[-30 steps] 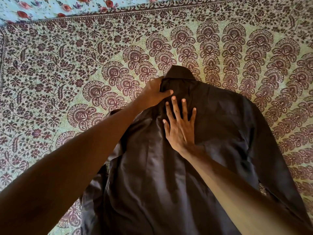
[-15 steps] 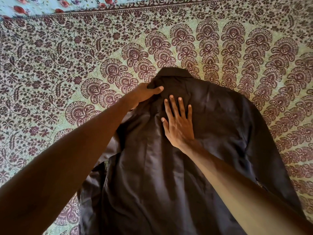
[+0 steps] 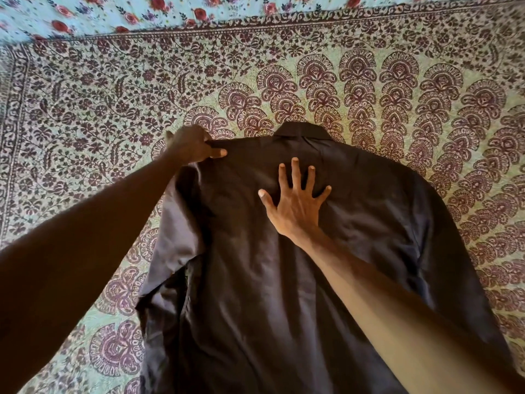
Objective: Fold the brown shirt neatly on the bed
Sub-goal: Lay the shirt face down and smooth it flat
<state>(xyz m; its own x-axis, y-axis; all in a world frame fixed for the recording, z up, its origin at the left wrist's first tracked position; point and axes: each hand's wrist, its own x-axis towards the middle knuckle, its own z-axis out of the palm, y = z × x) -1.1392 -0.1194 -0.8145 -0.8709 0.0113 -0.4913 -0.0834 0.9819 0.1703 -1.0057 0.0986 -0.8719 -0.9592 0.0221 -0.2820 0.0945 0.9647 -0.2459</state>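
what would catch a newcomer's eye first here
A dark brown collared shirt lies spread in the middle of a pale green bedspread printed with maroon paisley fans. The right hand presses flat on its upper part, while the left hand pinches its shoulder edge at the left.

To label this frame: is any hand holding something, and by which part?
The left hand grips the brown shirt at its shoulder edge; the right hand only presses flat on it.

I log the shirt [image 3: 255, 280] as plain dark brown, unprinted. The bedspread [image 3: 99, 109] is pale green with dense maroon floral and fan motifs. Beyond its far edge, a light-blue sheet [image 3: 159, 8] carries red roses.
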